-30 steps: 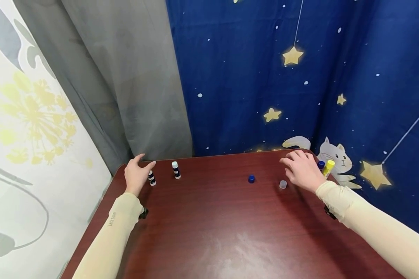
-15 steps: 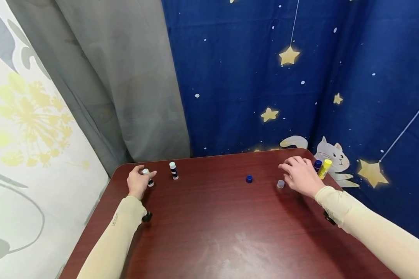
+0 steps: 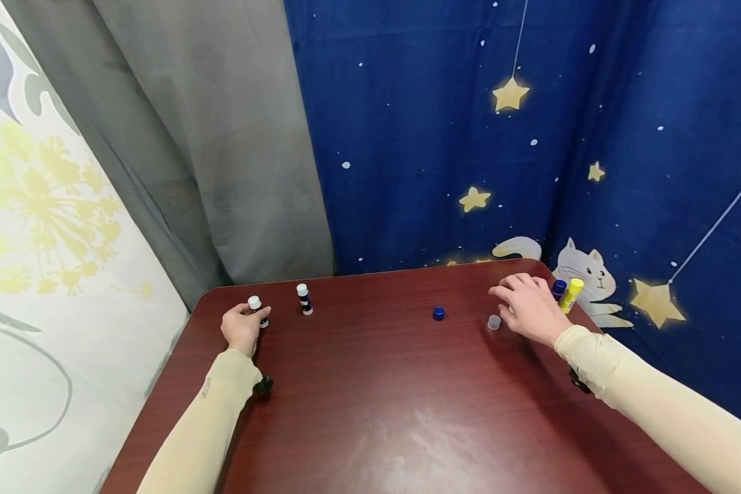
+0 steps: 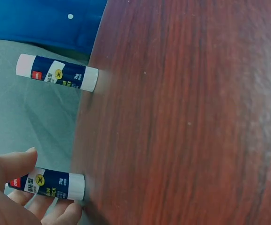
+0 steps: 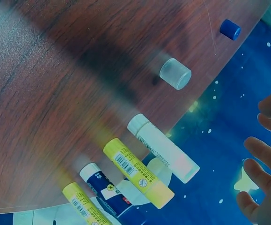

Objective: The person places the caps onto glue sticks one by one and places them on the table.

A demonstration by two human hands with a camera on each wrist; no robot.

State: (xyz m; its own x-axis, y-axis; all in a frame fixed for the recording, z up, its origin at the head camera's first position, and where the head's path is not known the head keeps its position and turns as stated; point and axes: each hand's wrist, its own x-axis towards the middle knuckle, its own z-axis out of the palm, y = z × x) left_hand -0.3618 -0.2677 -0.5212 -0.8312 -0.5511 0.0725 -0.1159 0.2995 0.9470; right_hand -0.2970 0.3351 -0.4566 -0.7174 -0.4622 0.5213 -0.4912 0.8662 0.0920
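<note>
My left hand (image 3: pixel 242 331) has its thumb and fingers round an upright navy glue stick (image 4: pixel 51 183) with white ends, at the table's far left. Beside it, a matching glue stick (image 4: pixel 58 74) stands apart. On the right, my right hand (image 3: pixel 534 312) hovers with loosely bent fingers and nothing in them. Below and around it, in the right wrist view, stand a white glue stick (image 5: pixel 165 150), a yellow one (image 5: pixel 137 173), a navy one (image 5: pixel 106 190) and another yellow one (image 5: pixel 84 204) in a row. A translucent cap (image 5: pixel 175 73) sits near that hand.
A small blue cap (image 3: pixel 438 313) lies farther left of the translucent one, toward the back of the reddish-brown table (image 3: pixel 370 384). Grey (image 3: pixel 247 171) and blue starry curtains (image 3: pixel 407 137) hang behind the far edge. A white patterned curtain (image 3: pixel 49 274) lines the left side.
My left hand has come down to the left glue stick, and its spread thumb and fingers have closed round it. My right hand stays nearly in place; the head view has shifted slightly.
</note>
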